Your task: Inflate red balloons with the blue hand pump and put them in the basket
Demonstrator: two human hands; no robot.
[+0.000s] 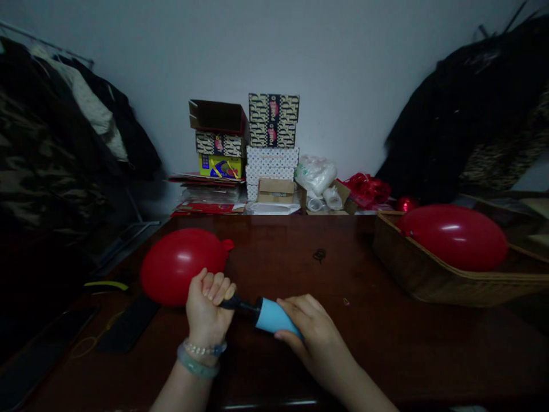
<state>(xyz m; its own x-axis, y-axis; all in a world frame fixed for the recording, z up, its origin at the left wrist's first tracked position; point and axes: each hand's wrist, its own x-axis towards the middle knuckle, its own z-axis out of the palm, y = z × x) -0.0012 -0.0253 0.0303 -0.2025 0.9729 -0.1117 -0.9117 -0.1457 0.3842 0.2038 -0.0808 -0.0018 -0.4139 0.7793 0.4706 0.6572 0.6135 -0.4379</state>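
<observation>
A hand pump with a light blue barrel (277, 316) and a black end piece (243, 305) is held at a slant over the table between my hands. My left hand (211, 294) is closed around the tip of the black piece; whether anything else is inside that fist is hidden. Around the blue barrel, my right hand (315, 332) has its thumb and fingers wrapped. Just behind my left hand lies an inflated red balloon (184, 263), its neck pointing right. Another red balloon (454, 236) rests in a wicker basket (446, 283) on the right.
The dark wooden table (274, 246) carries a small dark coil (319, 255) and a dark flat object (128, 323) at left. Stacked boxes (272, 123), plastic bags (317, 174) and red ribbon (366, 190) stand beyond it. Clothes (94, 109) hang at both sides.
</observation>
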